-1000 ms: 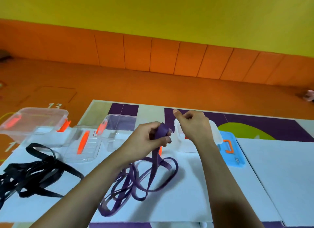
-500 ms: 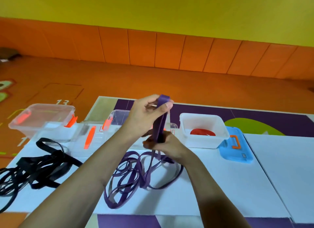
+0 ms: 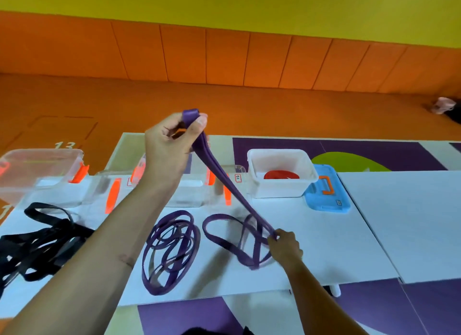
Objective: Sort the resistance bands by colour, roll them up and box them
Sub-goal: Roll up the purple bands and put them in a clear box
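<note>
The left hand (image 3: 172,147) is up high. Its thumb and curled fingers pinch the top end of a purple band (image 3: 200,146), and a little loop of the band pokes out above them. The right hand (image 3: 285,244) is down low on the white board (image 3: 386,222), near the front edge. Its fingers are curled tight round the same band. The band is pulled long and thin between the two hands. It slants from up on the left, far from the person, down to the right, close to the person. Past the right hand, the rest of it lies in loose loops on the board.

More purple bands (image 3: 172,249) lie in a loopy heap just left of those loops. Black bands (image 3: 45,242) lie in a heap by the left edge.

Along the back edge stand clear boxes (image 3: 42,165) with orange clips, then a white box (image 3: 279,192) with a red roll (image 3: 282,175) inside. A blue lid (image 3: 329,202) lies beside it. One clear box has a small label (image 3: 238,178), too tiny to read. The orange floor has "13" (image 3: 64,145) on it.
</note>
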